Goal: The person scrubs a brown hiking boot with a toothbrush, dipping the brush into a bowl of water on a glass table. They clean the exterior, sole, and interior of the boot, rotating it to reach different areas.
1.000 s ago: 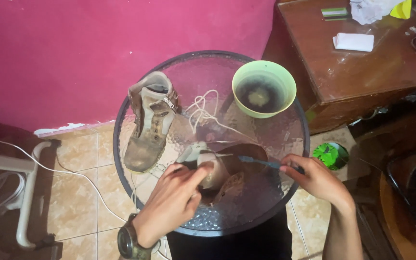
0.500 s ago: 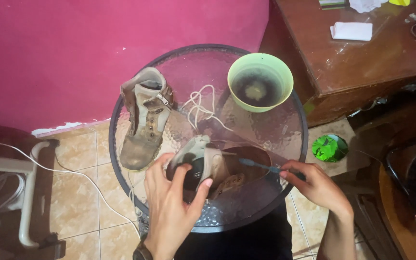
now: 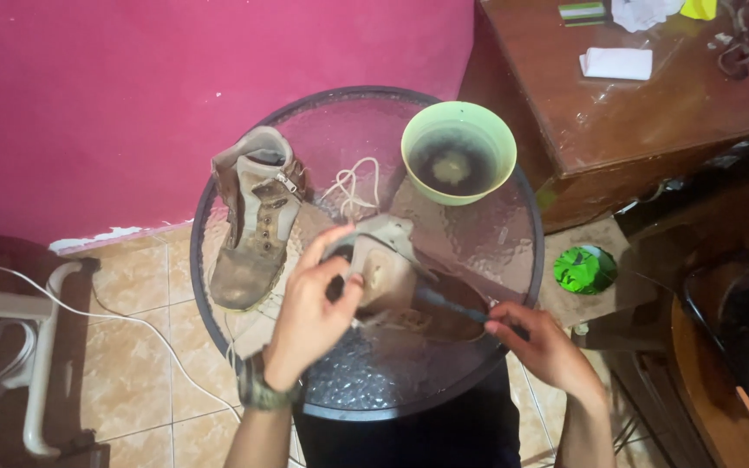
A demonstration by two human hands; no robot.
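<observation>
Wall [image 3: 132, 104]: deep pink, rising behind the table, paint flaking white along its foot.
Floor [image 3: 145, 347]: beige tiles, a white cable trailing across them.
Wooden desk [image 3: 652, 95]: dark brown, at the right, with a folded white paper on top.
Round glass table [image 3: 496, 234]: textured glass in a dark rim; everything being worked on sits on it.
Standing boot [image 3: 257, 225]: worn, muddy tan boot on the table's left side, toe pointing toward the person, laces out.
Held boot [image 3: 392, 277]: the second boot, lying at the middle of the table close to the person, its tongue pulled up.
Green bowl [image 3: 459, 152]: at the far right of the table, holding dark, murky water.
Left hand [image 3: 309, 316]: gripping the held boot by its tongue and collar, fingers curled round it; a dark watch on the wrist.
Right hand [image 3: 543, 342]: closed on the handle of a small dark brush [image 3: 444, 303], its head against the boot's side.
Loose lace [image 3: 353, 186]: pale cord heaped between the two boots.
Green lid [image 3: 584, 269]: on the floor beside the table.
</observation>
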